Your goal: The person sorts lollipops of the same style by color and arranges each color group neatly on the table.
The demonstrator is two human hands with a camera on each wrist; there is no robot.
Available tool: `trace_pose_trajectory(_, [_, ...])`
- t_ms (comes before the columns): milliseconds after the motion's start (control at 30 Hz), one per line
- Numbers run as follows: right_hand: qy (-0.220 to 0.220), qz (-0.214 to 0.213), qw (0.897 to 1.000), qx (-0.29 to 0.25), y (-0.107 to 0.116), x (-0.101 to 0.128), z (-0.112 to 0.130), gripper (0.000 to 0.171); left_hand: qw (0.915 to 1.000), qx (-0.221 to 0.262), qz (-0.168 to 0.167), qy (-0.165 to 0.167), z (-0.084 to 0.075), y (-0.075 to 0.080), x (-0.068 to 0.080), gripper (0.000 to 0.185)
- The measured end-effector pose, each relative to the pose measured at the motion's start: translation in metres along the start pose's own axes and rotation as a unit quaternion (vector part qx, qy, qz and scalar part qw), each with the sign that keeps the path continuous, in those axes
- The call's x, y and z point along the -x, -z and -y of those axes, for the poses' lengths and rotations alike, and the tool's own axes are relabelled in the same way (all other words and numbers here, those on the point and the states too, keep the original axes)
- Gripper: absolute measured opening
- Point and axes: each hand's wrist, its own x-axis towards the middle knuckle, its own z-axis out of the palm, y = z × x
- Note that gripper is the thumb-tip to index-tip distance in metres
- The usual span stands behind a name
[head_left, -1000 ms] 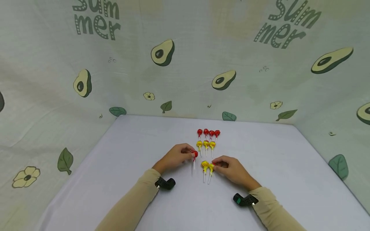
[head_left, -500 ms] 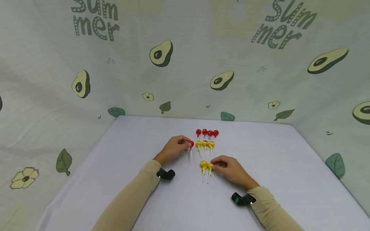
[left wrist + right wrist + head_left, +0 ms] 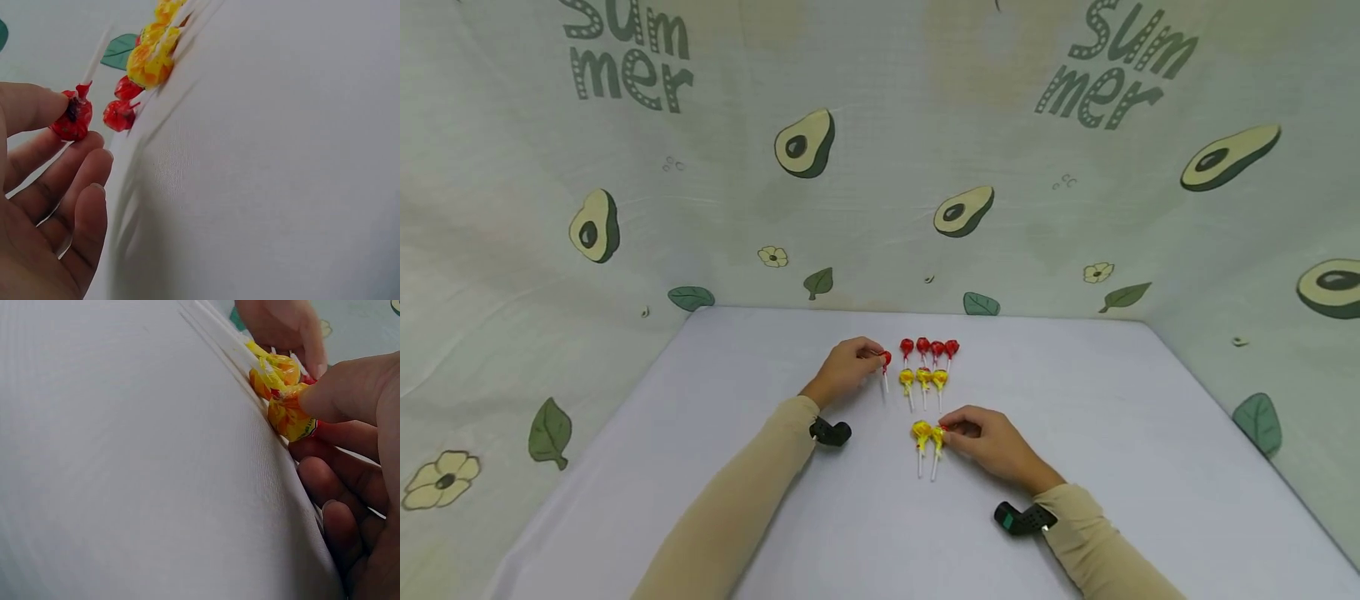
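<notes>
My left hand (image 3: 874, 357) pinches a red lollipop (image 3: 886, 360) by its wrapped head, just left of a row of several red lollipops (image 3: 928, 347). In the left wrist view the thumb and fingers hold that red lollipop (image 3: 73, 119) a little off the cloth. Below the red row lie three yellow lollipops (image 3: 922, 377). Nearer to me lie two more yellow ones (image 3: 921, 432). My right hand (image 3: 951, 431) pinches the head of the right one of them (image 3: 290, 415), which lies on the table.
The white table (image 3: 737, 483) is walled on three sides by an avocado-print cloth (image 3: 880, 167). Black wrist cameras sit at my left wrist (image 3: 831, 432) and right wrist (image 3: 1018, 518).
My left hand has carried the red lollipop away from me and to the left, up to the left end of the red row. The right hand has stayed at the two yellow lollipops.
</notes>
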Motion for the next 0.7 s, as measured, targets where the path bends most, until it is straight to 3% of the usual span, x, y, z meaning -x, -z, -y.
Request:
trace_pose_trajectory(367, [-0.005,0.000,1.000,0.002,-0.001,0.000,-0.001,0.018,0.9998,0.010,-0.003,0.020,0.006,-0.001,-0.017,0.028])
trace_pose_trajectory(700, [-0.003,-0.001,1.000,0.006,0.000,-0.001,0.003,0.019,0.9999,-0.007,-0.005,0.009,0.008,0.000,-0.029,0.026])
